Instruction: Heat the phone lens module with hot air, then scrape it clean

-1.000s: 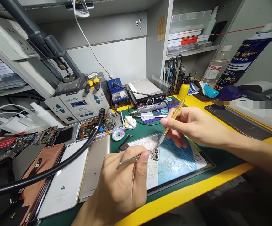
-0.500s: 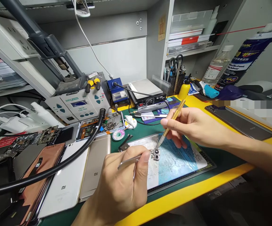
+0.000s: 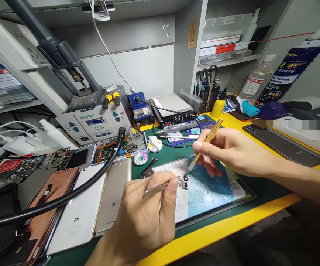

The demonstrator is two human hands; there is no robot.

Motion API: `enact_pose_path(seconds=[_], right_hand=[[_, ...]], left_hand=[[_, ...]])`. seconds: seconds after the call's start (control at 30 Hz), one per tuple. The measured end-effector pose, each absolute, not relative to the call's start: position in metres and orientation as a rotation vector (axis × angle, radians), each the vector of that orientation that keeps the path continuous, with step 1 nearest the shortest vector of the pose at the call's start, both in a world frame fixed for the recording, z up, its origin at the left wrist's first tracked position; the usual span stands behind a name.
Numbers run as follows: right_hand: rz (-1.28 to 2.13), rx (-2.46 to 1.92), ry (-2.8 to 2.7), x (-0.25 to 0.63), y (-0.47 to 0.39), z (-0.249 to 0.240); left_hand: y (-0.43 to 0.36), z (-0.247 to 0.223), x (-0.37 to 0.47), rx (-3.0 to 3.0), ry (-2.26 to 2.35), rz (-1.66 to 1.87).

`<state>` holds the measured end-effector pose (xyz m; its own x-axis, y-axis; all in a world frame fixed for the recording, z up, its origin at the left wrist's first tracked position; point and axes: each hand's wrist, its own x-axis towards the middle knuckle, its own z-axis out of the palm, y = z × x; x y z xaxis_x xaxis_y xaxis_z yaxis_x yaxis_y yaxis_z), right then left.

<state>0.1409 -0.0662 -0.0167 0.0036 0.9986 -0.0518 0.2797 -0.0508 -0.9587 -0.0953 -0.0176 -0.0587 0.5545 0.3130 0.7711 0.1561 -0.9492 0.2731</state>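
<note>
Right hand (image 3: 223,147) pinches our gold tool (image 3: 211,139) beside camera (image 3: 186,182); left hand (image 3: 148,210) pinches tweezers (image 3: 154,190). If we press too hard, tip (image 3: 188,172) might skid, scratching lens (image 3: 186,178).

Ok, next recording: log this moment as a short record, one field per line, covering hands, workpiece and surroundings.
left hand: grips slim metal tool
right hand: grips gold-handled tool, tip pointing down
workpiece: small two-lens module, near the gold tool's tip; contact unclear
surface: blue-and-white sheet
left side: white phone beside gold phone, black hose passing above
behind: grey control unit, yellow bottle
</note>
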Motion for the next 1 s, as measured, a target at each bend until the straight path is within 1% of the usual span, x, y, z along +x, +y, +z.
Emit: enact_pose_path(seconds=[0.37, 1.0], right_hand=[[1.108, -1.384, -1.423, 0.1421, -0.0706, -0.018], [1.071, -1.404, -1.431, 0.1405, -0.0715, -0.0145]], left_hand=[[-0.0185, -0.059, -0.0943, 2.619, 0.397, 1.355], [-0.0195, -0.0586, -0.0943, 2.625, 0.398, 1.352]])
